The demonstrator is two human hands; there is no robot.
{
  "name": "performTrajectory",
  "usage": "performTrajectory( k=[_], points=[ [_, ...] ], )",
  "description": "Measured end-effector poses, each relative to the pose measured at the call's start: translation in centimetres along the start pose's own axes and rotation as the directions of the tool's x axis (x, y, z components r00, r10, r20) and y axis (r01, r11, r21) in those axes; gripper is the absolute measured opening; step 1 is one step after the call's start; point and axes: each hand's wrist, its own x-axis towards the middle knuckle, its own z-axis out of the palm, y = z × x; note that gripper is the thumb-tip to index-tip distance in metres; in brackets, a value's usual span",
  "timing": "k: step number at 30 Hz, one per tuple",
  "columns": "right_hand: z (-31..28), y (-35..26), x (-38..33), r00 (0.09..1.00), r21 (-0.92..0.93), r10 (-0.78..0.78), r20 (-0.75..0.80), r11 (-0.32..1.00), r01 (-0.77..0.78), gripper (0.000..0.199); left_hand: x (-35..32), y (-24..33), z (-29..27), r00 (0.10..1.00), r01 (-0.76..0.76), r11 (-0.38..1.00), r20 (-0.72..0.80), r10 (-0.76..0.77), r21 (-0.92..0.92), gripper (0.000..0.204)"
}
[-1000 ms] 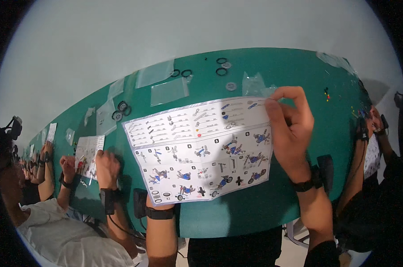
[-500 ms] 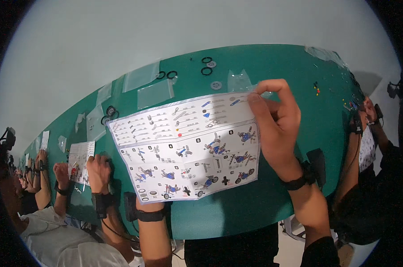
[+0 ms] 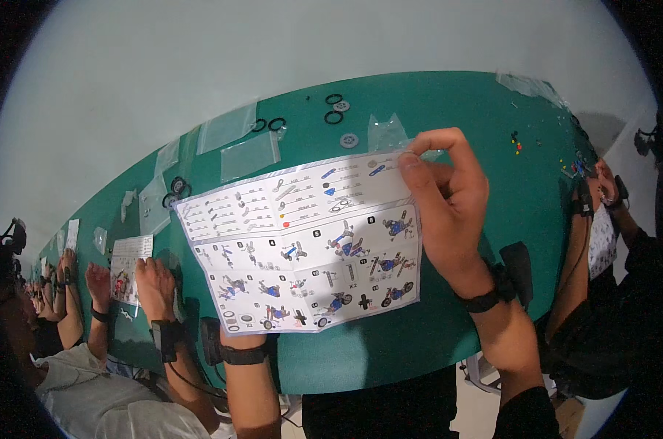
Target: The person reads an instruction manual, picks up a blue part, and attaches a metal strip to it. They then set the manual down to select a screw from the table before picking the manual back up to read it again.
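A creased instruction sheet (image 3: 302, 245) is spread out in front of me, above the green table. Rows of small part pictures run across its top, with numbered steps of a motorcycle model below. My right hand (image 3: 452, 208) pinches the sheet's upper right corner between thumb and bent fingers. From the lower edge my left forearm (image 3: 252, 391), with a black wrist strap, reaches up behind the sheet. The paper hides that hand and its fingers, so its grip does not show.
Beyond the sheet, black rubber rings (image 3: 276, 124), grey wheel discs (image 3: 349, 140) and clear plastic bags (image 3: 251, 156) lie on the green table (image 3: 448, 102). A co-worker's hand (image 3: 155, 285) rests by another sheet (image 3: 130, 252) at left. Another co-worker handles small parts (image 3: 580, 168) at right.
The view has shifted slightly, so the sheet and my right hand appear a little farther left. My grip on the corner stays the same.
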Motion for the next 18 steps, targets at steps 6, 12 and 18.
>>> performTrajectory(
  k=[6, 12, 18],
  points=[
    [0.07, -0.05, 0.09, 1.0, 0.041, 0.007, -0.004, 0.999, -0.007, 0.013, -0.01, 0.02, 0.06, 1.0, 0.0, 1.0, -0.004, 0.0, 0.002, 0.052],
    [0.18, 0.5, 0.23, 0.999, 0.018, 0.007, -0.051, 1.0, -0.006, 0.012, 0.12, 0.19, -0.08, 1.0, -0.005, 1.0, -0.007, 0.005, 0.006, 0.051],
    [0.13, 0.27, 0.06, 0.997, -0.041, -0.049, -0.058, 0.998, 0.047, 0.013, -0.06, 0.19, -0.27, 1.0, 0.0, 1.0, -0.01, 0.0, 0.002, 0.05]
  ],
)
